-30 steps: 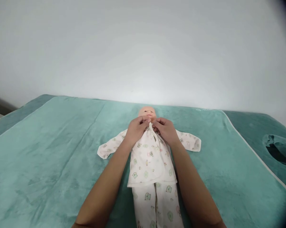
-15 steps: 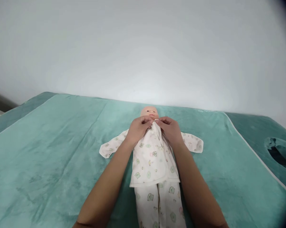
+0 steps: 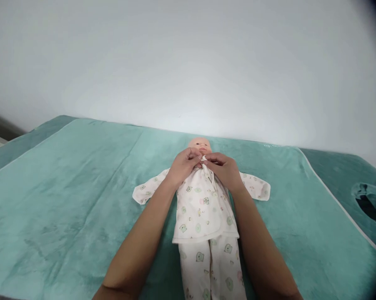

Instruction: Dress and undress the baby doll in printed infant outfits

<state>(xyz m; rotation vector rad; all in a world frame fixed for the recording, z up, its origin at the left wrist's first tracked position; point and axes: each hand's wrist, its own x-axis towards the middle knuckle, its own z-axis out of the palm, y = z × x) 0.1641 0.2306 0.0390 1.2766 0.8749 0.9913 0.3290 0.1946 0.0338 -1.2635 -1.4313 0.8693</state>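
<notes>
A baby doll (image 3: 199,143) lies on its back, its head toward the wall. It wears a white baby shirt (image 3: 197,212) printed with small green animals, sleeves spread to both sides, and matching trousers (image 3: 196,262). At the shirt's neckline, just below the doll's chin, my left hand (image 3: 184,166) pinches the collar between thumb and fingers. Opposite it, my right hand (image 3: 225,168) is closed on the other side of the same collar, fingertips nearly meeting the left ones. A bit of white fabric shows between them. Any fastener there is hidden by my fingers.
A light green cover (image 3: 81,187) with a pale edge lies under the doll, over a darker green surface (image 3: 341,175). A glossy, dark-and-clear object (image 3: 371,202) sits at the right. Behind rises a plain pale wall (image 3: 188,62).
Both hands stay at the collar; the fingers have shifted slightly and the fabric between them is bunched differently. The whole view has moved a little.
</notes>
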